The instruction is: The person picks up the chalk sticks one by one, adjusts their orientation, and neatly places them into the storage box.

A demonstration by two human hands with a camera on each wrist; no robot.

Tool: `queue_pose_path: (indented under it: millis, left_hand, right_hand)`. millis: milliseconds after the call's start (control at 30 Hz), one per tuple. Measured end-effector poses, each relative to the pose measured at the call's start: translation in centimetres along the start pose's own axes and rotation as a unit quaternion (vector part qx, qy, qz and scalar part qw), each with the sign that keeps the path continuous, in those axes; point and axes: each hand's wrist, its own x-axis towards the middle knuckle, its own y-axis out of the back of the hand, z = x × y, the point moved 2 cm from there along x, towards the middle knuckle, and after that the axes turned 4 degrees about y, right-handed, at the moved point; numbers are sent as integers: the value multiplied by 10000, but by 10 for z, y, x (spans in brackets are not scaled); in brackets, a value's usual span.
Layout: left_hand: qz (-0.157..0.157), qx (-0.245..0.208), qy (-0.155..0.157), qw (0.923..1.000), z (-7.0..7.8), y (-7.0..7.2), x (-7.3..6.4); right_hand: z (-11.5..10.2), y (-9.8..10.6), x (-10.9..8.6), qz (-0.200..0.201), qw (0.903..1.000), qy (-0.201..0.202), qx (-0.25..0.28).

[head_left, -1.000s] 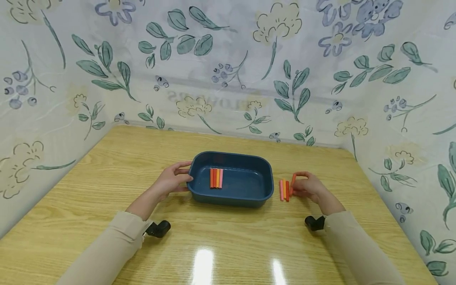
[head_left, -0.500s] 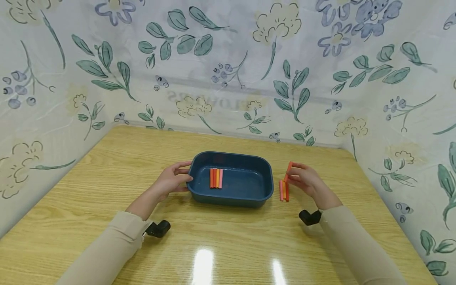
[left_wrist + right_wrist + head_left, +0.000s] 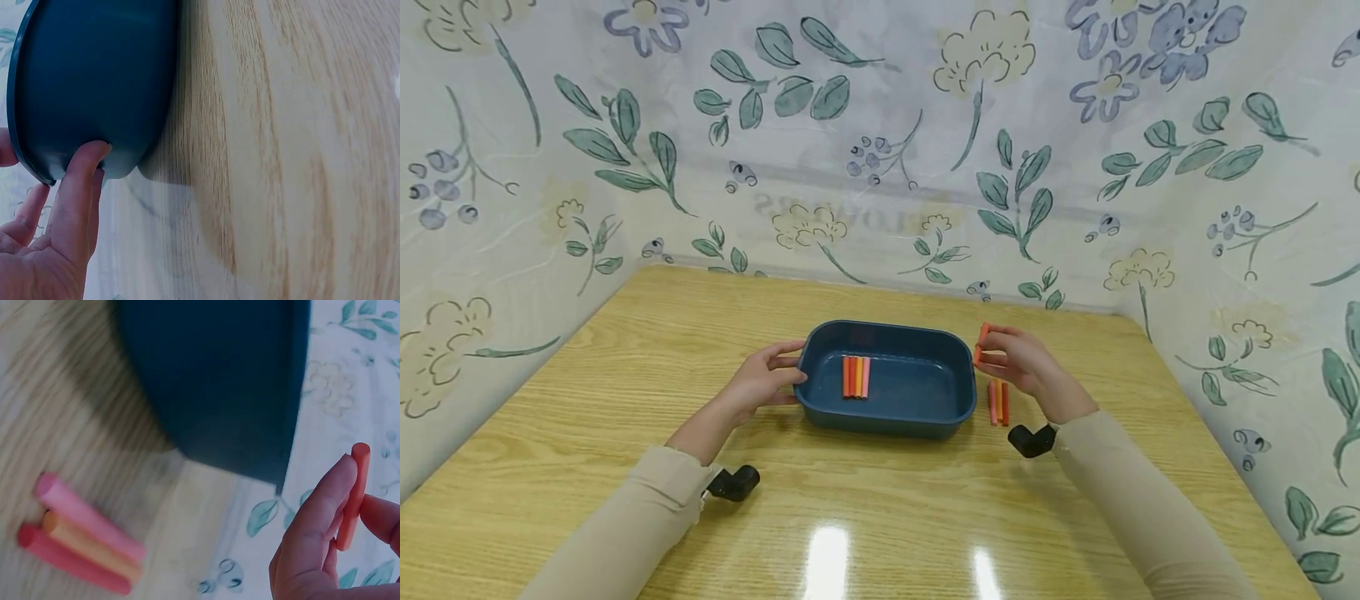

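Observation:
A dark blue rectangular container (image 3: 891, 426) stands on the table. My left hand (image 3: 762, 379) holds its left end, with fingertips at the rim and against the outer wall (image 3: 94, 81). Inside, several red, orange, yellow and pink chalk sticks (image 3: 856, 377) lie side by side toward the left. My right hand (image 3: 1026, 367) pinches an orange-red chalk stick (image 3: 354, 497) between thumb and fingers, raised close to the container's right rim. Below that hand, pink, light-orange and red chalk sticks (image 3: 81, 534) lie together on the table.
The wood-grain table (image 3: 880, 508) carries bright reflections near its front. A floral-patterned sheet (image 3: 880, 150) rises behind and along both sides. A black camera mount (image 3: 1032, 441) juts from the right wrist, and another mount (image 3: 735, 482) from the left.
My right hand has lifted the orange-red chalk stick from beside the table row and carried it left and away from me, to the container's right rim. My left hand has stayed in place.

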Motion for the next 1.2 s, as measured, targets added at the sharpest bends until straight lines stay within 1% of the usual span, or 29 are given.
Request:
queue_pose_path:
  millis: [333, 433, 633, 800, 1033, 1200]
  left_hand:
    - [39, 18, 8, 10000, 1, 0, -1]
    - [33, 25, 2, 10000, 1, -1, -1]
    - [56, 39, 17, 10000, 1, -1, -1]
    - [54, 66, -12, 10000, 1, 0, 0]
    - [74, 41, -5, 10000, 0, 1, -1]
    - [34, -33, 18, 10000, 1, 0, -2]
  right_hand:
    - [-14, -27, 4, -113, 9999, -55, -80]
    - [-16, -35, 6, -198, 9997, -92, -126]
    - [-21, -55, 12, -517, 9980, -204, -293]
    - [-22, -73, 21, -729, 9958, -363, -423]
    - [-22, -94, 34, -716, 9939, -711, -455]
    - [-16, -105, 41, -780, 9915, -890, -547]
